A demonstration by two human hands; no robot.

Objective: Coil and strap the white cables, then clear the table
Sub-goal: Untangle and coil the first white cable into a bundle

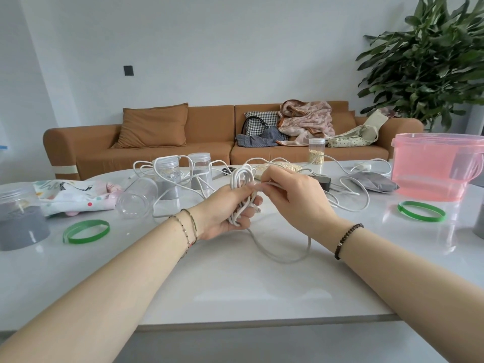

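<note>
Cable coil [239, 179] — seemingly upright, long-axis vertical

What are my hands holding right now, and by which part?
The left hand grips the coiled white cable around the coil's lower half. The right hand pinches the same cable's loose strand beside the coil.

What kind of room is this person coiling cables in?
Most likely a home living room: a brown sofa with a cushion and a heaped blanket stands behind the white table, and a large leafy plant fills the right corner.
</note>
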